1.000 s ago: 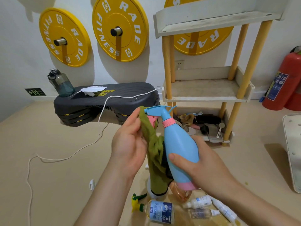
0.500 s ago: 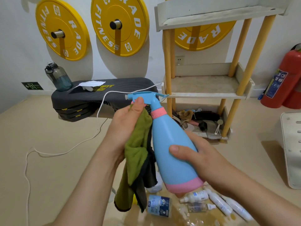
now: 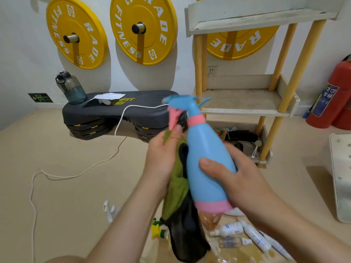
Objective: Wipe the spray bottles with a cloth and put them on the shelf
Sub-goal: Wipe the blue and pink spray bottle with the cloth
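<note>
The blue spray bottle was held tilted in the air in front of the shelf, so the wiping step looked to be in hand; next it would need setting upright on a shelf board. The right hand had its fingers curled round the body, thumb across the front. The left hand pinched the green cloth against the bottle's side below the trigger.

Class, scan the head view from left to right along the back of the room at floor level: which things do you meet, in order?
Water bottle → black step platform → wooden shelf → red fire extinguisher. The water bottle stands on the platform's left end. I left out the held spray bottle, which overlaps the platform and the shelf.
</note>
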